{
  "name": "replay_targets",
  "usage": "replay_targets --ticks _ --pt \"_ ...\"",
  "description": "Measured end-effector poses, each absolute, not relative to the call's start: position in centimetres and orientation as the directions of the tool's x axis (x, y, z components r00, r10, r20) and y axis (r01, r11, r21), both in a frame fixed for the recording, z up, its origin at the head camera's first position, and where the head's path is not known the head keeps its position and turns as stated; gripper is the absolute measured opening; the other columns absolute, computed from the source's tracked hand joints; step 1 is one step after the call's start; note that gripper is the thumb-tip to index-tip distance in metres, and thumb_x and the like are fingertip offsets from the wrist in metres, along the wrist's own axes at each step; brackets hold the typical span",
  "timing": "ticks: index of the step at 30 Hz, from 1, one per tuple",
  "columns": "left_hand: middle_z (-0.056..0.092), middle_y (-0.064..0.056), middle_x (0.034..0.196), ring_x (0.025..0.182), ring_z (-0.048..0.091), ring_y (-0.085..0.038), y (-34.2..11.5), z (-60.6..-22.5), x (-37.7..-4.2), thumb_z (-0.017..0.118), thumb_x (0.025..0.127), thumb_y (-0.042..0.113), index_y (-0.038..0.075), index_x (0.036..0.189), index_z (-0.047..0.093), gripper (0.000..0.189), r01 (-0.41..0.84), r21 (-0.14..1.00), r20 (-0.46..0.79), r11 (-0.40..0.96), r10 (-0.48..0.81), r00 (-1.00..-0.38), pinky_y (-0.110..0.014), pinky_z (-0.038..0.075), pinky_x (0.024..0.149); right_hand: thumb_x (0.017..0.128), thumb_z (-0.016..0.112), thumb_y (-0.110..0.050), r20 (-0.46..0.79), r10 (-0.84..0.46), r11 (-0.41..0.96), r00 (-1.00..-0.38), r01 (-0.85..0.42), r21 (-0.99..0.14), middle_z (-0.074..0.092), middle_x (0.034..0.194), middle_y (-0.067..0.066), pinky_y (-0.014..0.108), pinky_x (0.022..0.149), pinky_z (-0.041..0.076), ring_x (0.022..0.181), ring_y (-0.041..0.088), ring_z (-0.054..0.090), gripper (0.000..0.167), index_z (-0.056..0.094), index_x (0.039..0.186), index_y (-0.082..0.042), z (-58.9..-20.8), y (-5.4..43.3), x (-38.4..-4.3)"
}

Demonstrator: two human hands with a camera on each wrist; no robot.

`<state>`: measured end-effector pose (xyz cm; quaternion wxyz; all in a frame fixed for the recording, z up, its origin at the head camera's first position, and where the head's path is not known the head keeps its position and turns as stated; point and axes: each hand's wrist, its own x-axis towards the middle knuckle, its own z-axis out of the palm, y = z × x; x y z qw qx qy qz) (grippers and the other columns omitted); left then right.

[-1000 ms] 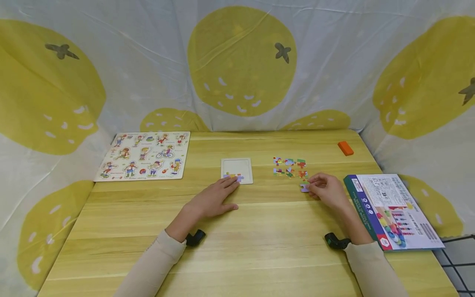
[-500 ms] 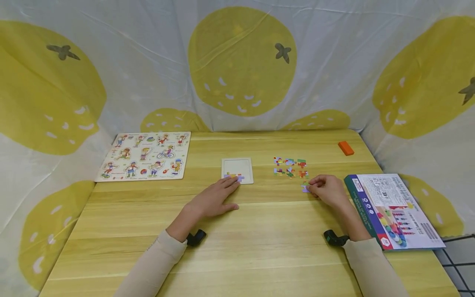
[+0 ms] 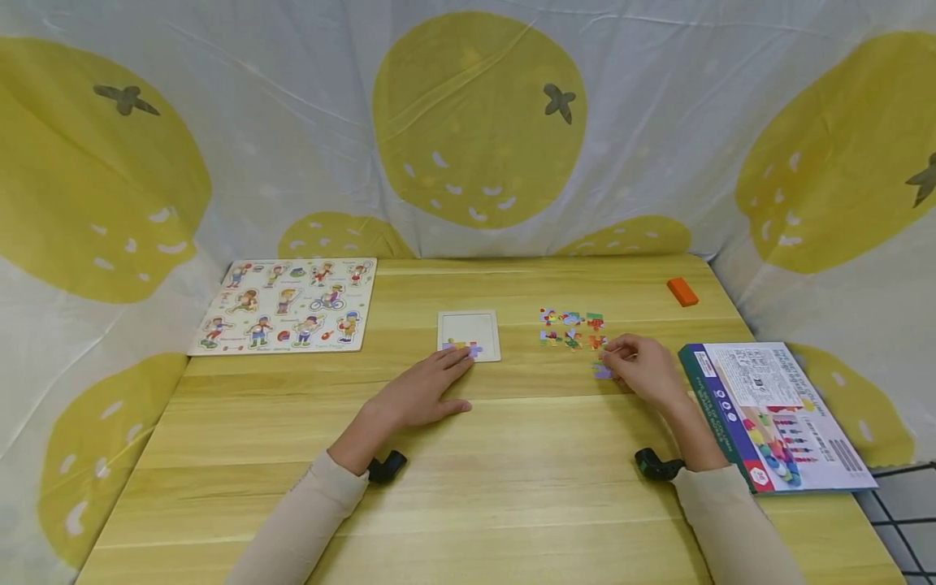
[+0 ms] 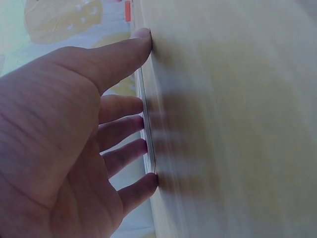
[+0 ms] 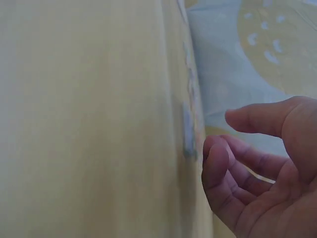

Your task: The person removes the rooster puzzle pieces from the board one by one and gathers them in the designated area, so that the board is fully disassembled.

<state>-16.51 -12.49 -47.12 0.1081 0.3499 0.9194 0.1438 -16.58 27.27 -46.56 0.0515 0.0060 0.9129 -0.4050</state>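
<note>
My left hand (image 3: 420, 390) lies with straight fingers at the near edge of a small square puzzle tray (image 3: 442, 331). Its fingertips cover part of the joined jigsaw pieces (image 3: 473, 351) along the tray's near side. In the left wrist view the thumb (image 4: 133, 49) is spread from the other fingers, and their tips meet the tray edge. Right of the tray, my right hand (image 3: 647, 375) hovers with bent fingers beside a purple jigsaw piece (image 3: 602, 372). The right wrist view shows that piece (image 5: 188, 131) on the table, and a gap between thumb and fingers.
Several loose jigsaw pieces (image 3: 573, 318) lie in two rows beyond the right hand. A picture board (image 3: 285, 329) is at the back left. An orange block (image 3: 682, 292) sits at the back right, and a flat box (image 3: 778, 414) lies by the right forearm.
The right fingertips have shifted off the purple piece, slightly away from me, and the piece has moved a little to the right. The left hand has stayed in place on the tray.
</note>
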Motion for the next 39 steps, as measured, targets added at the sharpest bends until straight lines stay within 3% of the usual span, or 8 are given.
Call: replay_targets --ticks 7,19,29,39 --pt "0.023 -0.007 0.172 0.159 0.022 -0.034 -12.5 -47.1 -16.3 0.060 0.103 0.047 0.007 0.162 0.031 0.077 0.641 0.334 -0.062 0.691 0.695 -0.717 -0.049 0.025 0.128 0.101 0.067 -0.026 -0.027 -0.115 0.639 -0.993 -0.053 -0.768 0.074 0.101 0.015 0.028 0.068 0.057 0.086 0.023 0.068 0.025 0.073 0.113 -0.005 -46.1 23.9 -18.5" --pt "0.028 -0.010 0.170 0.157 0.027 -0.033 -13.4 -46.9 -16.0 0.060 0.102 0.051 0.011 0.163 0.033 0.077 0.616 0.304 -0.071 0.727 0.662 -0.746 -0.056 0.026 0.126 0.098 0.071 -0.028 0.003 -0.200 0.567 -0.980 -0.118 -0.815 0.072 0.103 0.006 0.031 0.079 0.055 0.094 0.021 0.067 0.023 0.074 0.113 -0.010 -46.5 18.5 -20.2" --pt "0.032 -0.018 0.167 0.153 0.034 -0.038 -13.5 -46.8 -15.9 0.065 0.099 0.050 0.011 0.160 0.040 0.076 0.591 0.317 -0.042 0.742 0.633 -0.773 -0.054 0.031 0.125 0.099 0.071 -0.023 0.029 -0.286 0.494 -0.958 -0.173 -0.852 0.074 0.103 0.007 0.038 0.085 0.055 0.096 0.022 0.068 0.026 0.073 0.117 -0.005 -46.9 14.7 -21.3" --pt "0.026 -0.018 0.169 0.155 0.031 -0.037 -13.5 -46.7 -15.9 0.062 0.100 0.053 0.013 0.161 0.038 0.077 0.560 0.326 -0.089 0.761 0.615 -0.784 -0.053 0.032 0.125 0.098 0.072 -0.025 0.027 -0.333 0.475 -0.942 -0.193 -0.859 0.074 0.105 0.005 0.036 0.086 0.057 0.097 0.020 0.070 0.028 0.073 0.119 -0.005 -47.4 12.4 -21.7"
